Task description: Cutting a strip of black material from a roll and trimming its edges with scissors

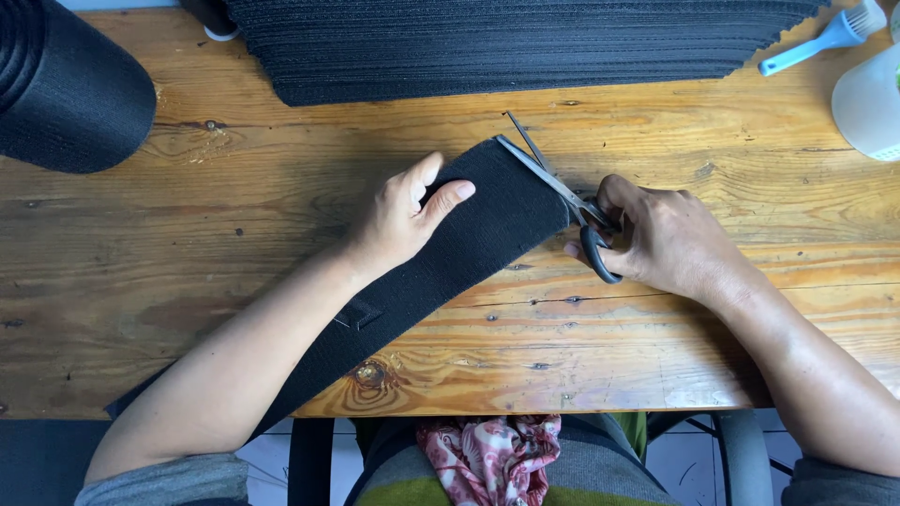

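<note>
The left hand [405,217] lies flat, fingers extended, pressing a black fabric strip [450,258] onto the wooden worktop [234,234] near its centre. The strip runs diagonally from the worktop's front edge toward the middle. The right hand [667,239] is closed around the black handles of a pair of scissors [561,192], whose blades are parted across the strip's far end. A stack of black fabric pieces [506,47] sits along the rear edge. A black fabric roll [66,84] occupies the rear left corner. A blue brush [825,37] and a translucent container [870,103] occupy the rear right corner.
</note>
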